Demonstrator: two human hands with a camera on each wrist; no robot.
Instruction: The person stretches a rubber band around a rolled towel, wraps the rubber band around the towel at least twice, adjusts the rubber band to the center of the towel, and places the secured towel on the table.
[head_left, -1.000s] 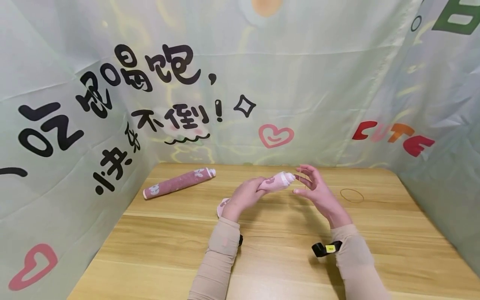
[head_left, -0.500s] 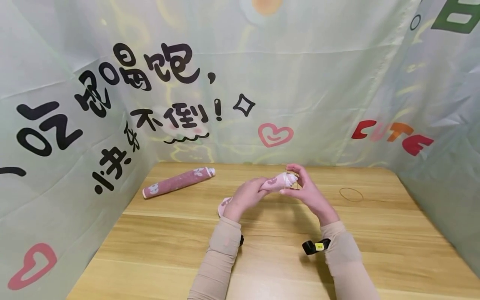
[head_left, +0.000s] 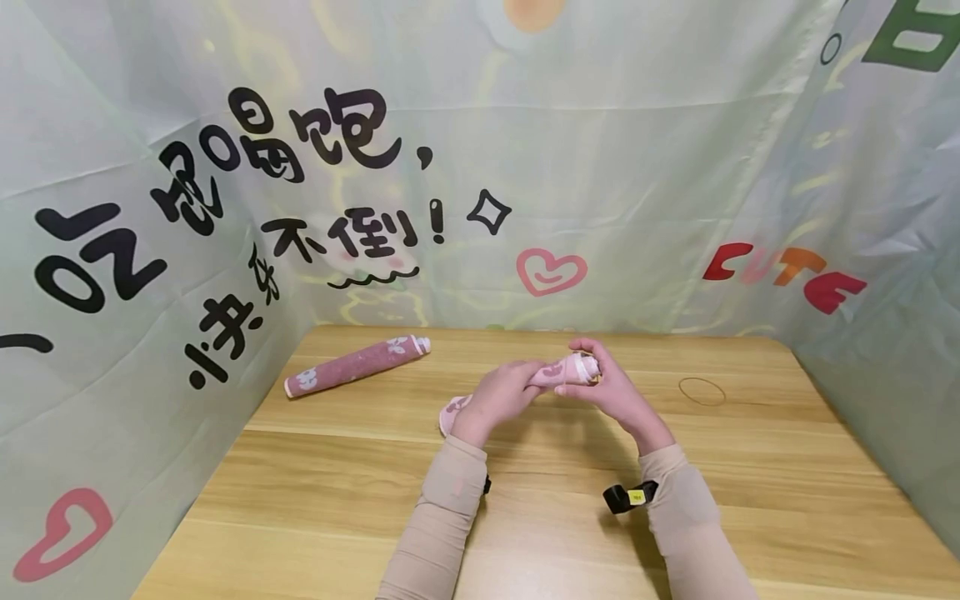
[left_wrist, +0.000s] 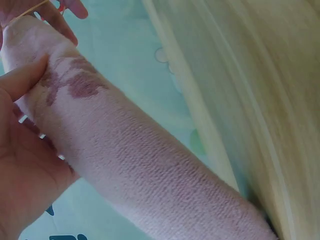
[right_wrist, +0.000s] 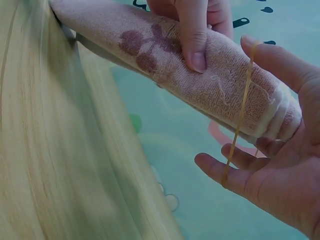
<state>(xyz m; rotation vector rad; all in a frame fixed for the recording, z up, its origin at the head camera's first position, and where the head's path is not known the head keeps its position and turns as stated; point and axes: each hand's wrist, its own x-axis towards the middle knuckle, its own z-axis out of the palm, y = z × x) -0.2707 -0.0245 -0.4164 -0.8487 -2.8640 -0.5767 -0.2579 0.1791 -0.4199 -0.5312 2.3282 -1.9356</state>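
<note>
A pale pink rolled towel (left_wrist: 145, 145) with darker flower marks slants up from the table. My left hand (head_left: 506, 396) grips it near its upper end, thumb on top and fingers behind, as the left wrist view shows. Around that end my right hand (head_left: 615, 392) is spread, thumb above and fingers below in the right wrist view. A thin yellow rubber band (right_wrist: 243, 107) is stretched between the thumb and fingers, passing across the towel close to its white-striped end (right_wrist: 275, 112). The towel's lower end is partly hidden behind my left wrist in the head view.
A darker pink rolled towel (head_left: 358, 367) lies at the back left of the wooden table (head_left: 555, 533). Another rubber band (head_left: 702, 392) lies flat at the right. Printed cloth walls (head_left: 637, 183) stand behind the table and along both sides.
My right hand has moved left, bringing the stretched rubber band from beyond the towel's end to around it. My left hand keeps its grip and has shifted slightly right with the towel.
</note>
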